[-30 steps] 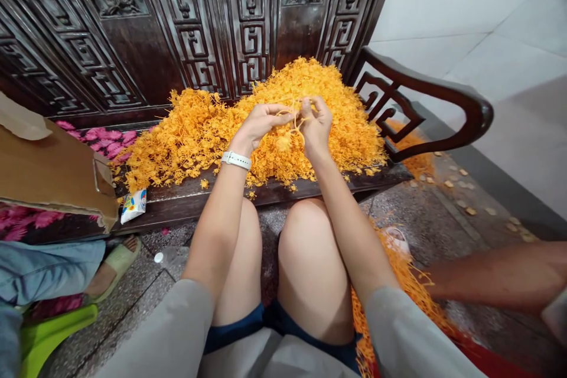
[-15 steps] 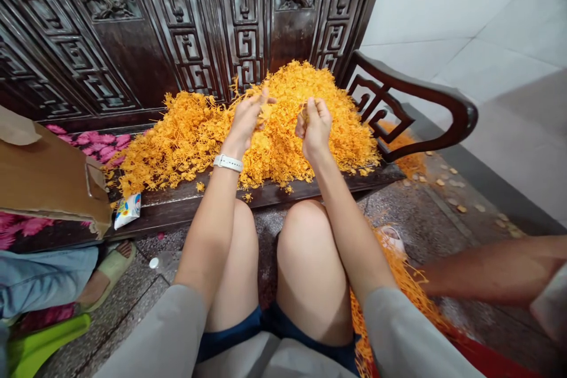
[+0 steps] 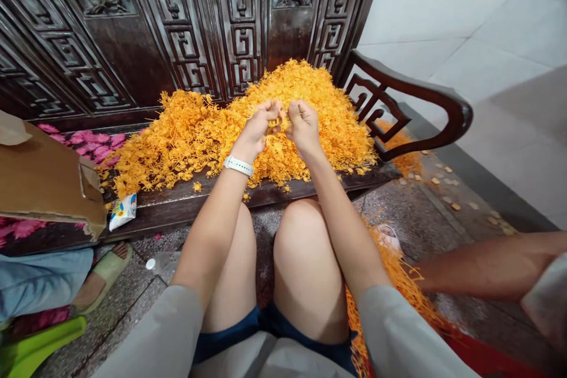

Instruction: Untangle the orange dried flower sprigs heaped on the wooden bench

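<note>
Both fists are drawn close together over the far middle of the orange heap (image 3: 190,130) on the dark bench (image 3: 177,204), the left hand (image 3: 259,127) and right hand (image 3: 301,124) pinching one small orange piece (image 3: 278,124) between them, its axis too hidden to tell, no readable writing anywhere.

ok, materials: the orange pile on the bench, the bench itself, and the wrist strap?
Orange branching pieces heaped on the seat: probably moulded plastic, with uniform colour and thin stiff sprigs; dried plant stuff can't be ruled out. Dark carved bench: looks like hardwood under glossy varnish, with fretwork relief and sheen. White wrist strap: smooth and matte, likely silicone. Both hands pinch one orange piece.
</note>
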Action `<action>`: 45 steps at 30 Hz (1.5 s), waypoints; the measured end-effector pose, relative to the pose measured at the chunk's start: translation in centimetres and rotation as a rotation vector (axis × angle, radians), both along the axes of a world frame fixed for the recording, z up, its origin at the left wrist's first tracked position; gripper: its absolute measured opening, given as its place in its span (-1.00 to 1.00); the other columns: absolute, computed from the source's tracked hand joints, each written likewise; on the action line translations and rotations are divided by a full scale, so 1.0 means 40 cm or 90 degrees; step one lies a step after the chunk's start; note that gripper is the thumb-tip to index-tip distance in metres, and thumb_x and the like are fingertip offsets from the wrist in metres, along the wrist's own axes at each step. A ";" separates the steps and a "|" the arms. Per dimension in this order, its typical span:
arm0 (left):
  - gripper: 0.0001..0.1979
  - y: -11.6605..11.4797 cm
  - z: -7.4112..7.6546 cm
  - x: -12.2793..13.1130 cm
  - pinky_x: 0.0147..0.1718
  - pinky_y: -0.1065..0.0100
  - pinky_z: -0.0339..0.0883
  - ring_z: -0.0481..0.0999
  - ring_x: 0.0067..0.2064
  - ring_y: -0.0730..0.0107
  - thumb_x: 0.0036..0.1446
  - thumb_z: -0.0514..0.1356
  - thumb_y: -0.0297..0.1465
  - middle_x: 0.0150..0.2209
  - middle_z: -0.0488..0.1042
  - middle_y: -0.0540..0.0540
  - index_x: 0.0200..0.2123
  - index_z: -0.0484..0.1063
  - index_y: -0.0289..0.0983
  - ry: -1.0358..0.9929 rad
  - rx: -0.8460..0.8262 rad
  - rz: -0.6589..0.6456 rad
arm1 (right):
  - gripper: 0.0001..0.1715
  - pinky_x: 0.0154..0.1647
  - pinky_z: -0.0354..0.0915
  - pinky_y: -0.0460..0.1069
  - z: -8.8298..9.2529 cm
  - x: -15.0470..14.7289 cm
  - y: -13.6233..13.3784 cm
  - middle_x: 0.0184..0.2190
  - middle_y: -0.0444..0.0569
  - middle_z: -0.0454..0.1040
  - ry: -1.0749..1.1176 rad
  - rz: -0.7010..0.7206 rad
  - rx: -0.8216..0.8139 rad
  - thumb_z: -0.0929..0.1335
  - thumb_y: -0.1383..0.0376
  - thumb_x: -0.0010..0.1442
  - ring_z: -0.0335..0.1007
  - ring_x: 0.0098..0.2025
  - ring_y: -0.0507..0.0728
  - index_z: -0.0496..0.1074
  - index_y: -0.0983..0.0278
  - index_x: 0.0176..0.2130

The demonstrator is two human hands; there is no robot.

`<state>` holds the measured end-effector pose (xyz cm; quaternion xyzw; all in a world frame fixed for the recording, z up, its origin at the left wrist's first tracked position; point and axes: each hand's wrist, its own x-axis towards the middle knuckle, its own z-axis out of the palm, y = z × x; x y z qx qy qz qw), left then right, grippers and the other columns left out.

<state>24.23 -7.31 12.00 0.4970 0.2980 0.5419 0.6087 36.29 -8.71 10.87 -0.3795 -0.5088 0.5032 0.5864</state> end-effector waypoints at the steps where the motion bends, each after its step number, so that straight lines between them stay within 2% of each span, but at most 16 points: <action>1: -0.80 0.001 -0.002 0.002 -0.49 0.42 0.26 0.37 -0.44 0.48 0.25 0.28 -0.32 -0.44 0.40 -0.03 -0.41 0.38 -0.21 -0.033 -0.015 -0.018 | -0.37 -0.66 -0.08 -0.12 0.006 -0.004 -0.007 -0.58 -0.27 0.14 0.016 0.002 0.009 0.42 -0.28 0.21 0.10 -0.60 -0.05 0.20 0.14 -0.32; 4: -0.79 0.003 -0.004 0.011 -0.49 0.41 0.27 0.39 -0.44 0.48 0.25 0.29 -0.25 -0.44 0.40 -0.02 -0.36 0.39 -0.20 -0.063 -0.017 -0.026 | -0.42 -0.67 -0.12 -0.12 0.020 -0.017 -0.026 -0.58 -0.26 0.23 0.064 -0.027 0.049 0.44 -0.22 0.22 0.10 -0.64 -0.07 0.23 0.14 -0.32; 7: -0.74 0.003 -0.002 0.012 -0.41 0.39 0.31 0.47 -0.36 0.42 0.25 0.33 -0.17 -0.40 0.46 -0.04 -0.33 0.40 -0.19 -0.017 0.043 0.048 | -0.48 -0.67 -0.03 -0.09 0.022 -0.017 -0.029 -0.60 -0.27 0.26 0.066 -0.035 0.032 0.42 -0.18 0.26 0.02 -0.66 -0.07 0.28 0.15 -0.33; 14: -0.88 -0.003 0.018 -0.011 -0.28 0.34 0.35 0.49 -0.35 0.38 -0.04 0.33 -0.49 -0.47 0.49 -0.02 -0.52 0.43 -0.24 0.193 0.197 0.264 | -0.61 -0.62 0.20 -0.06 -0.002 0.001 -0.010 -0.56 -0.27 0.35 0.151 -0.029 -0.092 0.39 -0.09 0.27 0.16 -0.62 -0.02 0.31 0.13 -0.22; 16: -0.94 -0.011 0.016 -0.019 -0.21 0.25 0.42 0.54 -0.30 0.28 -0.08 0.29 -0.49 -0.45 0.54 -0.01 -0.50 0.48 -0.22 0.284 0.227 0.313 | -0.62 -0.60 0.24 -0.07 -0.012 -0.001 -0.011 -0.53 -0.28 0.37 0.118 -0.055 -0.064 0.35 -0.11 0.30 0.19 -0.58 0.00 0.31 0.11 -0.20; 18: -0.97 -0.012 0.004 -0.023 -0.17 0.09 0.46 0.58 -0.27 0.14 -0.05 0.30 -0.42 -0.42 0.57 0.03 -0.45 0.52 -0.17 0.329 0.252 0.376 | -0.60 -0.60 0.21 -0.11 -0.020 -0.002 -0.011 -0.56 -0.32 0.32 -0.011 -0.106 0.007 0.27 -0.13 0.37 0.15 -0.55 0.00 0.28 0.11 -0.27; 21: -0.90 -0.007 -0.020 -0.014 -0.15 -0.06 0.50 0.61 -0.18 0.00 0.00 0.35 -0.28 -0.33 0.61 0.17 -0.34 0.54 -0.03 0.299 0.225 0.341 | -0.72 -0.44 0.22 -0.23 -0.020 0.007 -0.026 -0.52 -0.35 0.33 -0.112 -0.164 0.090 0.28 0.05 0.42 0.26 -0.35 -0.04 0.32 0.10 -0.31; 25: -0.79 -0.005 -0.036 0.003 -0.25 0.00 0.49 0.54 -0.32 0.16 -0.13 0.43 -0.29 -0.37 0.55 0.08 -0.40 0.48 -0.05 0.178 0.103 0.305 | -0.89 -0.35 0.21 -0.24 0.005 0.030 -0.081 -0.42 -0.44 0.33 -0.331 -0.241 0.182 0.26 0.19 0.42 0.25 -0.30 -0.05 0.27 0.03 -0.24; 27: -0.71 -0.006 -0.032 -0.002 -0.43 0.09 0.44 0.43 -0.43 0.25 -0.19 0.47 -0.28 -0.44 0.48 0.03 -0.45 0.40 -0.09 0.113 0.031 0.232 | -0.88 -0.36 0.19 -0.23 0.017 0.035 -0.101 -0.42 -0.40 0.30 -0.368 -0.214 0.225 0.23 0.19 0.42 0.22 -0.32 -0.02 0.25 0.04 -0.24; 29: -0.62 -0.011 -0.017 -0.013 -0.57 0.17 0.33 0.33 -0.49 0.30 -0.26 0.50 -0.29 -0.49 0.41 0.02 -0.49 0.33 -0.11 0.082 -0.029 0.104 | -0.79 -0.42 0.21 -0.22 0.025 0.032 -0.110 -0.46 -0.35 0.29 -0.258 -0.133 0.252 0.25 0.07 0.36 0.18 -0.35 0.01 0.26 0.08 -0.31; 32: -0.57 -0.043 0.023 -0.018 -0.67 0.26 0.19 0.22 -0.55 0.39 -0.37 0.51 -0.40 -0.52 0.36 0.02 -0.54 0.28 -0.14 0.050 -0.081 -0.027 | -0.53 -0.61 0.07 -0.23 0.034 0.025 -0.109 -0.64 -0.25 0.09 0.050 0.045 0.171 0.40 -0.14 0.15 -0.04 -0.52 0.02 0.24 0.13 -0.41; 35: -0.66 -0.099 0.068 0.010 -0.68 0.37 0.15 0.19 -0.57 0.47 -0.29 0.41 -0.51 -0.55 0.32 0.07 -0.54 0.26 -0.18 -0.015 -0.060 -0.059 | -0.51 -0.69 -0.13 -0.22 0.046 0.034 -0.113 -0.65 -0.31 0.01 0.239 0.161 0.078 0.57 0.05 0.01 -0.28 -0.60 -0.05 0.24 0.15 -0.37; 38: -0.70 -0.149 0.100 0.049 -0.65 0.49 0.17 0.26 -0.58 0.57 -0.24 0.32 -0.61 -0.57 0.34 0.09 -0.51 0.25 -0.24 -0.174 -0.023 -0.123 | -0.64 -0.68 -0.21 -0.17 0.071 0.057 -0.133 -0.56 -0.32 0.13 0.378 0.171 0.075 0.51 0.30 0.13 -0.30 -0.59 -0.07 0.23 0.18 -0.33; 41: -0.59 -0.175 0.115 0.058 -0.60 0.52 0.23 0.26 -0.58 0.60 -0.29 0.36 -0.69 -0.65 0.29 0.16 -0.49 0.22 -0.24 -0.444 0.027 -0.198 | -0.76 -0.65 -0.23 -0.15 0.116 0.099 -0.173 -0.58 -0.30 0.01 0.513 0.166 0.121 0.35 0.42 0.31 -0.32 -0.58 -0.04 0.21 0.19 -0.32; 43: -0.52 -0.182 0.120 0.042 -0.60 0.48 0.22 0.26 -0.58 0.57 -0.31 0.44 -0.70 -0.69 0.27 0.21 -0.47 0.23 -0.22 -0.556 0.066 -0.248 | -0.81 -0.64 -0.21 -0.16 0.152 0.143 -0.206 -0.59 -0.29 -0.07 0.552 0.154 0.190 0.30 0.38 0.39 -0.31 -0.58 -0.02 0.24 0.18 -0.30; 45: -0.52 -0.181 0.123 0.021 -0.64 0.47 0.17 0.25 -0.59 0.57 -0.29 0.50 -0.67 -0.65 0.37 0.23 -0.44 0.31 -0.20 -0.588 0.072 -0.279 | -0.81 -0.65 -0.16 -0.15 0.184 0.196 -0.227 -0.59 -0.27 -0.01 0.489 0.137 0.232 0.29 0.20 0.45 -0.23 -0.59 -0.01 0.30 0.15 -0.26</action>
